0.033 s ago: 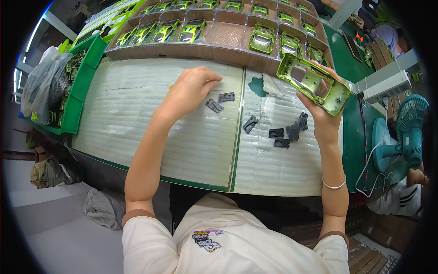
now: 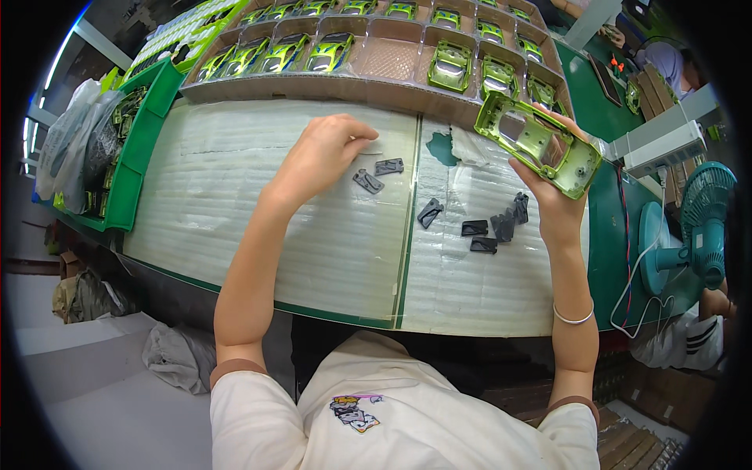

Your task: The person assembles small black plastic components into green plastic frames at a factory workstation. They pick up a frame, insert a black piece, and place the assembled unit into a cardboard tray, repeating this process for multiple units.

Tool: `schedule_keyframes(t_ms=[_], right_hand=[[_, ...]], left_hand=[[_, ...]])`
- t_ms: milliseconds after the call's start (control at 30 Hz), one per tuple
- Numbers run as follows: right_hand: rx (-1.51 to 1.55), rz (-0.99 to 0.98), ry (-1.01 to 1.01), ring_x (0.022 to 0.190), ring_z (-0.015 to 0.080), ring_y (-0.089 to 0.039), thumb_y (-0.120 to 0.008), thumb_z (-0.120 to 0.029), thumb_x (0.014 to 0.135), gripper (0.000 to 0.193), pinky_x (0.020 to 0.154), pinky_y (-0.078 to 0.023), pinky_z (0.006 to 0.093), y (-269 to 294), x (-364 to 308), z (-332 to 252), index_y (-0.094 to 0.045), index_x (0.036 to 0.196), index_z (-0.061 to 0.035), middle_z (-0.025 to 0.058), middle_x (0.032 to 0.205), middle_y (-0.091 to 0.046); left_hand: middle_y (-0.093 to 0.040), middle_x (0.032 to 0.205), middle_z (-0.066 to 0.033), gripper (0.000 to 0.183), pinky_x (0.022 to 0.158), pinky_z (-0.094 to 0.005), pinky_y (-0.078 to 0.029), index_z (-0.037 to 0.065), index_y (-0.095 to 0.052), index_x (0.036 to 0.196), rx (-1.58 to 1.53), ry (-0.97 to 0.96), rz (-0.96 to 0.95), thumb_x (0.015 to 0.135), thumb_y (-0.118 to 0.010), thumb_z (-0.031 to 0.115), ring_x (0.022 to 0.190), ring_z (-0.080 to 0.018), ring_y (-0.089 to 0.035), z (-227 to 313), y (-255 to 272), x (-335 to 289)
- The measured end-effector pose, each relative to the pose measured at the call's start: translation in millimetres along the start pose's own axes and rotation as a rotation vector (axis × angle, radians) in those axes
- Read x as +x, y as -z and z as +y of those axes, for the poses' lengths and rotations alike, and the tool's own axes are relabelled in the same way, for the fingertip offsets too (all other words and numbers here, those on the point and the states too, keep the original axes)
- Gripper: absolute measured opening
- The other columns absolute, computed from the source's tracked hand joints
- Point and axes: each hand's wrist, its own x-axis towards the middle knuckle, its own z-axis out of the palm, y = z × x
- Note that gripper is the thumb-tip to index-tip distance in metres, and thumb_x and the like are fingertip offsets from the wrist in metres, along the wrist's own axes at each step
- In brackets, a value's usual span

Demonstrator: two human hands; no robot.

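Note:
My right hand (image 2: 552,176) grips a green toy car body shell (image 2: 523,141), its hollow inside facing me, above the right part of the table. Over the middle of the mat, my left hand (image 2: 325,153) is closed, thumb and fingers brought together. Whatever sits between those fingertips, if anything, is too small to make out. Just beside it lie two small dark grey plastic parts (image 2: 388,166). Farther right, several similar dark plastic parts (image 2: 503,226) are scattered below the shell, some touching each other.
A divided cardboard tray (image 2: 345,88) of green toy cars spans the far side. At left stands a green crate (image 2: 141,149) with plastic bags and car shells. A teal fan (image 2: 705,227) and its white cable are at right. The padded mat (image 2: 235,196) has a torn spot.
My left hand has shifted very slightly; a small yellow spot seen beside it before is out of sight. The right hand and the shell stay put.

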Motion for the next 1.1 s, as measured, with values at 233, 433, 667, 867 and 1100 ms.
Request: schedule_keyframes(t_ms=[233,433,667,867,1100], right_hand=[[-0.045,-0.004,-0.011,0.117,0.0227,-0.046,-0.069,0.008,0.067,0.065,0.099,-0.040,0.0350,-2,-1,-2,-0.038,0.124,-0.0045,0.0130,0.126,-0.047],[-0.072,-0.007,0.054,0.111,0.0217,-0.050,-0.073,0.005,0.065,0.067,0.090,-0.048,0.0325,0,0,5,-0.040,0.122,-0.0057,0.0109,0.124,-0.049],[0.092,-0.078,0.014,0.114,0.0225,-0.049,-0.072,0.008,0.064,0.068,0.095,-0.045,0.0335,-3,1,4,-0.038,0.121,-0.0056,0.0120,0.127,-0.047],[0.187,-0.176,0.100,0.119,0.0252,-0.044,-0.071,0.009,0.064,0.067,0.096,-0.044,0.0376,-3,-3,9,-0.037,0.119,-0.0104,0.0149,0.130,-0.042],[0.281,-0.267,0.310,0.111,0.0285,-0.052,-0.074,0.000,0.067,0.053,0.091,-0.046,0.0364,-22,-10,12,-0.047,0.111,-0.0061,0.0213,0.123,-0.049]], left_hand=[[-0.066,0.078,-0.0091,0.014,0.066,-0.0278,-0.049,-0.001,-0.066,0.087,0.011,0.116,0.013,0.076,-0.063,0.005,0.069,-0.0162,-0.061,1,14,-1],[-0.064,0.074,-0.0073,0.011,0.061,-0.0281,-0.046,-0.001,-0.065,0.079,-0.031,0.071,0.018,0.072,-0.067,0.007,0.063,-0.0158,-0.057,9,11,-1],[-0.062,0.076,-0.0087,0.014,0.060,-0.0268,-0.047,0.000,-0.063,0.081,0.008,-0.187,-0.087,0.068,-0.068,0.003,0.063,-0.0186,-0.059,16,-5,-5],[-0.065,0.080,-0.0085,0.013,0.064,-0.0266,-0.050,0.000,-0.065,0.086,-0.369,-0.039,-0.028,0.073,-0.064,0.000,0.072,-0.0171,-0.064,40,-8,-3],[-0.065,0.084,-0.0074,0.018,0.067,-0.0283,-0.050,0.002,-0.066,0.087,-0.446,-0.406,0.180,0.071,-0.062,-0.007,0.077,-0.0195,-0.062,90,-34,-18]])
